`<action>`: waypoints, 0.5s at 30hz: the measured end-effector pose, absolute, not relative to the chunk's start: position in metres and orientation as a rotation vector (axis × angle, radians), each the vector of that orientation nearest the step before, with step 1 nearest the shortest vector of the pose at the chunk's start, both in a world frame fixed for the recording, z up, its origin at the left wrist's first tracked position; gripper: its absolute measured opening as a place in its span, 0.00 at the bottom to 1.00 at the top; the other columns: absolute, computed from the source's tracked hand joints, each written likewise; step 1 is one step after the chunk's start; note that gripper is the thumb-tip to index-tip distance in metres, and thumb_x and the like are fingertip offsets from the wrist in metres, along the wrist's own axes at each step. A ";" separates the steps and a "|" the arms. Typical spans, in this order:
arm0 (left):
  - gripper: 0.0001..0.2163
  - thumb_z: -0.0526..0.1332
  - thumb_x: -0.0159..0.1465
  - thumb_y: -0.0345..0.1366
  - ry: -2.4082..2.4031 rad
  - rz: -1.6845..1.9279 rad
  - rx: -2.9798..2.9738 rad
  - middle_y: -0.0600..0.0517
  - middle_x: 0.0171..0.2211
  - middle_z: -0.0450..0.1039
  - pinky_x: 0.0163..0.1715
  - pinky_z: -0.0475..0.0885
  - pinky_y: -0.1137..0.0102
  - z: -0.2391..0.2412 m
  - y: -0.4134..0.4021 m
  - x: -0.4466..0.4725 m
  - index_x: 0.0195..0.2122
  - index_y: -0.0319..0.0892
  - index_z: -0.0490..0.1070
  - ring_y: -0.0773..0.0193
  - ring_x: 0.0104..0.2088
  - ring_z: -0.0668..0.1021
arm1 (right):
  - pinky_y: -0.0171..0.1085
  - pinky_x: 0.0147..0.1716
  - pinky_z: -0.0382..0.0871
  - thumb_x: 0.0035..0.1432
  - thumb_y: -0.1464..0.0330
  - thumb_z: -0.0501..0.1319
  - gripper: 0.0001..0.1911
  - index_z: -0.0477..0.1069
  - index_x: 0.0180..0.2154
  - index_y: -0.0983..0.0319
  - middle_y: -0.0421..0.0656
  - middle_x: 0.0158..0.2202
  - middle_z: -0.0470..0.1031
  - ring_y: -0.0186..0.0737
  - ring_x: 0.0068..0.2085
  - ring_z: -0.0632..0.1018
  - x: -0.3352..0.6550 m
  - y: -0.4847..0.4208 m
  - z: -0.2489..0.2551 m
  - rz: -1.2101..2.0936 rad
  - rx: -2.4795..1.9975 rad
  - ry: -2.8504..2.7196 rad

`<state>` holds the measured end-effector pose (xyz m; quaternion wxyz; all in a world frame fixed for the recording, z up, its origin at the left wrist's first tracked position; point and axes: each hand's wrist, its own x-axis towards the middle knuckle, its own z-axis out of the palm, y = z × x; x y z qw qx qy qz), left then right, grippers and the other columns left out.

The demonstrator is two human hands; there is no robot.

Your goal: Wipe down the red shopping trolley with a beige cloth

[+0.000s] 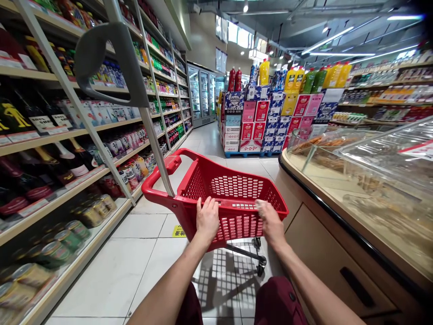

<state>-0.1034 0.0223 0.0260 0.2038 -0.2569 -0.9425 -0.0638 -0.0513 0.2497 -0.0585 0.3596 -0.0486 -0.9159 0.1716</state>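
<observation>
A red plastic shopping cart (237,221) with perforated sides stands in front of me, and its basket shows nothing inside. My left hand (207,219) is closed over the near rim, with the fingertips on the inner side. Farther right along the same rim is my right hand (269,220); its fingers are bent and smeared by motion, so I cannot tell whether they grip it. From the cart's left end rises a metal pole (155,144) with a grey loop handle (130,67). Small black wheels (260,265) show beneath the basket.
Shelves of bottles and cans (77,131) line the left side. A glass-topped food counter (318,180) stands close on the right. Stacked drink cartons (259,119) on a blue pallet (252,154) stand ahead, with glass-door fridges (203,92) beyond. The floor is white tile (135,257).
</observation>
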 end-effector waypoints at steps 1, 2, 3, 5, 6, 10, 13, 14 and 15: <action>0.18 0.46 0.59 0.27 -2.615 -0.188 -0.736 0.48 0.51 0.67 0.58 0.46 0.55 0.025 0.021 -0.103 0.48 0.40 0.66 0.58 0.55 0.64 | 0.40 0.57 0.53 0.55 0.77 0.42 0.26 0.61 0.53 0.57 0.39 0.55 0.64 0.36 0.58 0.60 -0.054 0.241 -0.057 0.428 -0.066 -2.389; 0.18 0.46 0.59 0.27 -2.601 -0.194 -0.758 0.49 0.52 0.67 0.59 0.45 0.56 0.023 0.020 -0.103 0.49 0.40 0.66 0.59 0.55 0.63 | 0.41 0.58 0.52 0.55 0.77 0.42 0.26 0.61 0.53 0.56 0.38 0.55 0.63 0.36 0.59 0.59 -0.055 0.237 -0.054 0.412 -0.021 -2.415; 0.19 0.47 0.59 0.27 -2.590 -0.195 -0.782 0.49 0.52 0.66 0.59 0.45 0.56 0.022 0.019 -0.103 0.50 0.40 0.65 0.59 0.56 0.62 | 0.44 0.57 0.51 0.55 0.78 0.42 0.27 0.61 0.53 0.55 0.38 0.56 0.63 0.37 0.59 0.58 -0.054 0.239 -0.053 0.395 -0.002 -2.433; 0.19 0.47 0.58 0.26 -2.575 -0.207 -0.816 0.48 0.53 0.66 0.59 0.45 0.57 0.020 0.018 -0.103 0.50 0.39 0.64 0.60 0.57 0.61 | 0.49 0.56 0.51 0.53 0.79 0.41 0.28 0.62 0.53 0.58 0.42 0.55 0.64 0.42 0.59 0.58 -0.051 0.259 -0.051 0.378 -0.078 -2.430; 0.19 0.48 0.58 0.27 -2.571 -0.222 -0.819 0.48 0.53 0.65 0.59 0.44 0.57 0.019 0.017 -0.102 0.50 0.39 0.64 0.60 0.57 0.61 | 0.51 0.54 0.54 0.52 0.79 0.42 0.28 0.63 0.52 0.60 0.45 0.54 0.64 0.45 0.58 0.60 -0.049 0.272 -0.051 0.380 -0.160 -2.409; 0.19 0.49 0.57 0.28 -2.562 -0.301 -0.816 0.48 0.53 0.65 0.60 0.42 0.56 0.019 0.018 -0.100 0.50 0.39 0.65 0.60 0.57 0.60 | 0.47 0.49 0.61 0.48 0.78 0.45 0.28 0.63 0.52 0.66 0.51 0.53 0.64 0.45 0.53 0.65 -0.054 0.301 -0.049 0.455 -0.436 -2.309; 0.20 0.51 0.55 0.29 -2.557 -0.316 -0.838 0.48 0.53 0.65 0.60 0.42 0.56 0.020 0.017 -0.098 0.50 0.39 0.64 0.59 0.57 0.60 | 0.49 0.52 0.57 0.47 0.78 0.46 0.28 0.64 0.51 0.60 0.46 0.55 0.63 0.43 0.56 0.63 -0.065 0.290 -0.044 0.465 -0.375 -2.420; 0.20 0.51 0.55 0.29 -2.556 -0.312 -0.837 0.48 0.53 0.65 0.60 0.42 0.56 0.020 0.017 -0.097 0.50 0.38 0.64 0.58 0.57 0.60 | 0.51 0.53 0.56 0.48 0.78 0.46 0.27 0.65 0.50 0.59 0.46 0.54 0.64 0.44 0.56 0.62 -0.067 0.284 -0.043 0.443 -0.308 -2.500; 0.20 0.52 0.55 0.29 -2.556 -0.305 -0.832 0.48 0.53 0.65 0.60 0.42 0.56 0.020 0.016 -0.097 0.50 0.38 0.64 0.58 0.57 0.60 | 0.54 0.52 0.55 0.48 0.77 0.47 0.26 0.66 0.49 0.59 0.45 0.53 0.65 0.45 0.56 0.63 -0.066 0.281 -0.043 0.412 -0.233 -2.574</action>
